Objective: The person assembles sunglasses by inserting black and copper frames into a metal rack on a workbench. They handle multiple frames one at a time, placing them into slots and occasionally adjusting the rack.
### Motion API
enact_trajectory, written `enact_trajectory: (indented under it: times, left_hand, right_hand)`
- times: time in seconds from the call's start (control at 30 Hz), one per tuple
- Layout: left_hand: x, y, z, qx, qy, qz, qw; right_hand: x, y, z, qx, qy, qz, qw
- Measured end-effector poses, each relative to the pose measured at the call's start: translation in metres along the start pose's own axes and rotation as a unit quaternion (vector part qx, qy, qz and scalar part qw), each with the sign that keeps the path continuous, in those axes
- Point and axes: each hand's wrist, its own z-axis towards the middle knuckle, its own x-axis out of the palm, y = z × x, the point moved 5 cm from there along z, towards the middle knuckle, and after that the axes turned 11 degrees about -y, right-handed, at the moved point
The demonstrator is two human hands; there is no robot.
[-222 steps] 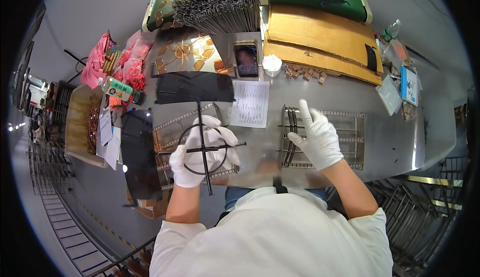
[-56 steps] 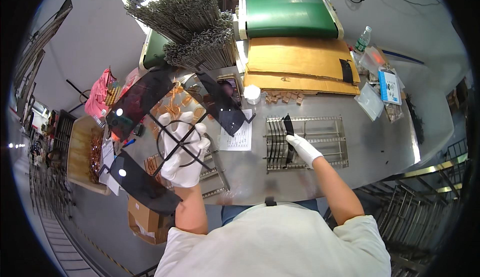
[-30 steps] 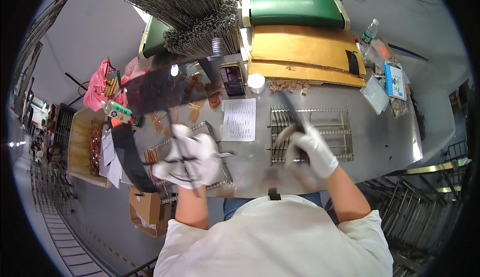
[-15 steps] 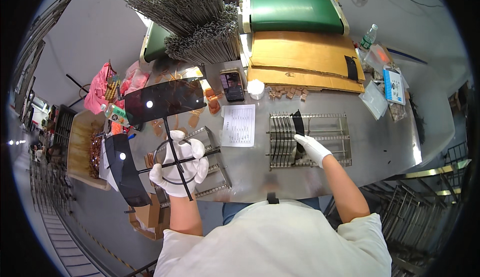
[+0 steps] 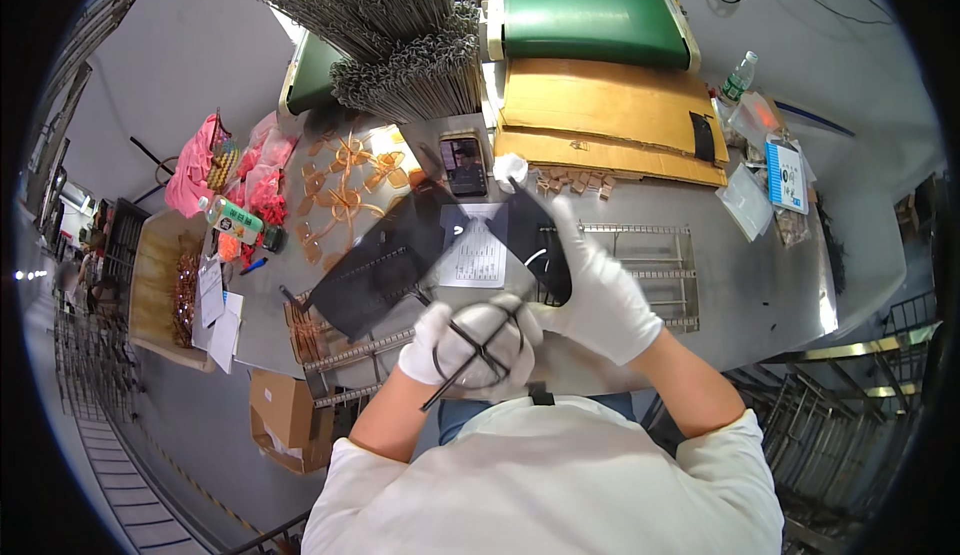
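My left hand (image 5: pixel 482 340), in a white glove, is closed around a black frame (image 5: pixel 484 348) of crossing rods with a ring. Dark, curved, smoky panels (image 5: pixel 365 277) fan out from the frame's far side over the table. My right hand (image 5: pixel 612 300), also gloved, is beside it, thumb and fingers on opposite edges of another dark curved panel (image 5: pixel 545 260). Motion blurs this panel, and whether it touches the frame I cannot tell. Behind my right hand lies a metal slotted rack (image 5: pixel 660 275), partly hidden. A second rack (image 5: pixel 365 357) lies under the left panels.
A phone (image 5: pixel 463 167) and a white cup (image 5: pixel 511 171) stand ahead. Cardboard sheets (image 5: pixel 610 115) lie before a green conveyor (image 5: pixel 590 20). Bundled metal wires (image 5: pixel 400 45) rise at the back. Amber pieces (image 5: pixel 345 190), a bottle (image 5: pixel 232 219) and a bin (image 5: pixel 160 285) are left.
My right hand has left the right rack with a dark panel and come to the frame. My left hand has brought the frame rightward, in front of my body, and turned it.
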Motion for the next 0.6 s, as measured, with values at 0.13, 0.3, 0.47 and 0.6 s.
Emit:
enact_trajectory:
  times: [0.13,0.3,0.47,0.6]
  left_hand:
    - [0.038,-0.033,-0.009,-0.058,0.158,-0.074,0.983]
    - [0.037,-0.079,-0.032,0.131,0.134,-0.030,0.982]
    - [0.026,-0.068,-0.027,0.061,0.066,-0.007,0.996]
    - [0.030,-0.066,-0.022,0.063,0.028,0.002,0.998]
  right_hand:
    - [0.033,-0.011,-0.038,0.273,0.225,0.348,0.868]
    - [0.008,-0.110,-0.045,0.397,-0.030,0.397,0.827]
    - [0.075,-0.201,-0.080,0.461,0.013,0.376,0.804]
    - [0.103,-0.211,-0.086,0.548,0.072,0.342,0.760]
